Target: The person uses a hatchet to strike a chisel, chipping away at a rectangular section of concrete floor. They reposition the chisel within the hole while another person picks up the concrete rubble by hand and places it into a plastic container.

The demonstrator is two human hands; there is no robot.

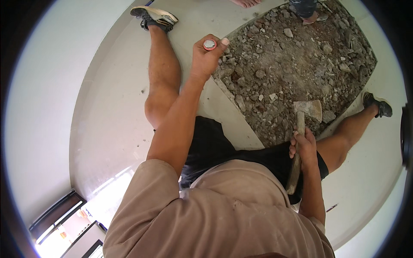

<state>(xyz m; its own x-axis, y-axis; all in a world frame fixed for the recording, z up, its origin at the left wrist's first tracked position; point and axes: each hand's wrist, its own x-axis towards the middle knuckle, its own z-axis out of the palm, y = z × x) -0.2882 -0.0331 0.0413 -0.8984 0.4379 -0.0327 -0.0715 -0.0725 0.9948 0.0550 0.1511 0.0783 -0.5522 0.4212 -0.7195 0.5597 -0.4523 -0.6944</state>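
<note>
My left hand [206, 60] is closed in a fist around a red chisel [209, 44]. Its battered grey striking end points up at me; the hand hides the rest. The fist is over the left edge of the broken floor patch [284, 64], thumb reaching right. My right hand [305, 146] grips a hatchet [310, 109] partway along its wooden handle. The hatchet's dusty, broad metal head lies over the near part of the rubble, and its handle slants back toward my lap. Whether the head touches the rubble, I cannot tell.
Grey rubble and soil fill the patch, bordered by pale floor tiles [112, 103]. My legs are spread on both sides of it, in dark shoes. At the far edge are another person's bare foot [246, 3] and a dark-clothed leg [304, 8]. A white wall curves along the left.
</note>
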